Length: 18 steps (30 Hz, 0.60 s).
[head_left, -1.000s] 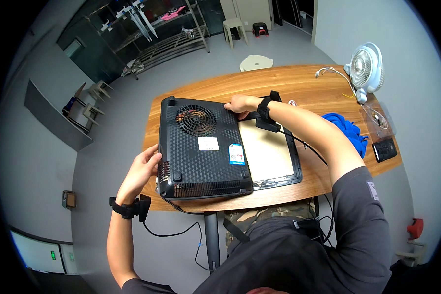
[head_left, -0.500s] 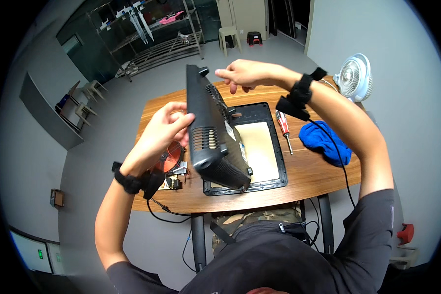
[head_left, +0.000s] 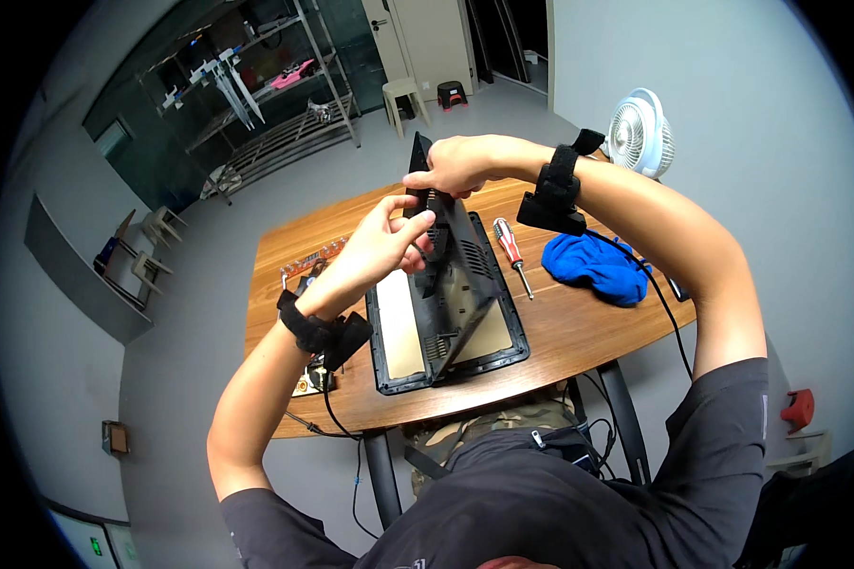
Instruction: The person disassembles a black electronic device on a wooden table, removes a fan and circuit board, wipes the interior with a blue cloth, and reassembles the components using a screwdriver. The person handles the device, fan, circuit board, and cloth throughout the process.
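A black plastic back cover with vent slots point(head_left: 470, 270) stands on edge, tilted, above a flat black frame point(head_left: 514, 353) lying on the table. The frame holds a beige panel point(head_left: 396, 327). My right hand point(head_left: 463, 163) is closed over the cover's far upper end. With thumb and fingers, my left hand point(head_left: 394, 239) grips the cover's left side, a little nearer to me. Some of its fingertips are hidden behind the cover's edge. A red-handled screwdriver point(head_left: 509, 248) lies right of the frame.
Right of the screwdriver is a crumpled blue cloth point(head_left: 593, 268); a white fan point(head_left: 640, 137) stands at the table's far right. Small parts, among them an orange strip point(head_left: 315, 256), lie at the left, partly behind my forearm. Cables run from both wrist straps.
The cover has turned and come down toward the frame, now showing its hollow inner side. My right hand, apart from it before, has closed on its far end. The whole view has shifted.
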Each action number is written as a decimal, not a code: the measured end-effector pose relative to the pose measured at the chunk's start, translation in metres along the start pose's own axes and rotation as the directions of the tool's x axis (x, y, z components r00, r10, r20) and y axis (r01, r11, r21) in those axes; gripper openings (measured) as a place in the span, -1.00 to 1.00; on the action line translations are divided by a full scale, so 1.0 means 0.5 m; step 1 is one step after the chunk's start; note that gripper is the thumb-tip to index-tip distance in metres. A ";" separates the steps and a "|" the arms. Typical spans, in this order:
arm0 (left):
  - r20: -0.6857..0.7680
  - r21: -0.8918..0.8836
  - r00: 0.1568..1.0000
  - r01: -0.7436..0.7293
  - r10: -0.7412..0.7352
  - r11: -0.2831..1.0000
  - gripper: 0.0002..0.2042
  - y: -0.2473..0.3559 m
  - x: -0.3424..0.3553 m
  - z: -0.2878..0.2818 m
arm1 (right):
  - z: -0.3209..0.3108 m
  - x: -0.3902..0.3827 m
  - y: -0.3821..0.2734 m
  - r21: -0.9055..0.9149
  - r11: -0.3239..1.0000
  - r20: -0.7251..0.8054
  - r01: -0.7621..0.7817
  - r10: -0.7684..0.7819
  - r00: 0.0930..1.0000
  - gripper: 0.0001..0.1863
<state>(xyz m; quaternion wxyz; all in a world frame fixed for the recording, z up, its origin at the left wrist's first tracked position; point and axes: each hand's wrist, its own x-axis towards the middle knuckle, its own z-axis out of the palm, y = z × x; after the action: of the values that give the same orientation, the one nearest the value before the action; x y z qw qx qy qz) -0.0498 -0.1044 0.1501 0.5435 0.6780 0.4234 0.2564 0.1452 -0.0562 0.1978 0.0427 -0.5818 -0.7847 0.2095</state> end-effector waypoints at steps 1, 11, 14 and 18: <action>0.005 0.010 1.000 -0.011 0.011 1.000 -0.34 -0.013 0.002 0.001 | 0.001 -0.001 0.011 -0.017 1.000 -0.008 -0.002 0.002 1.000 -0.36; -0.184 0.567 0.983 0.131 -0.030 0.813 -0.63 -0.266 0.024 -0.068 | 0.044 0.019 0.116 0.067 0.997 -0.065 -0.029 0.033 0.997 -0.57; -0.145 0.545 0.973 0.232 -0.182 0.805 -0.66 -0.307 0.017 -0.067 | 0.046 0.013 0.141 0.063 0.998 -0.048 -0.029 0.032 0.998 -0.58; -0.054 0.584 0.968 0.230 -0.245 0.779 -0.63 -0.337 0.027 -0.042 | 0.064 0.014 0.195 0.085 0.995 -0.023 -0.052 0.054 0.998 -0.61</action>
<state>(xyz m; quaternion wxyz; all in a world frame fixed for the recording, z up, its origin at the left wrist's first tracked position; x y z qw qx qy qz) -0.1096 -0.0735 -0.0062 0.3414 0.7566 0.5566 0.0345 0.2203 -0.0357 0.1304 0.0716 -0.6028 -0.7587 0.2363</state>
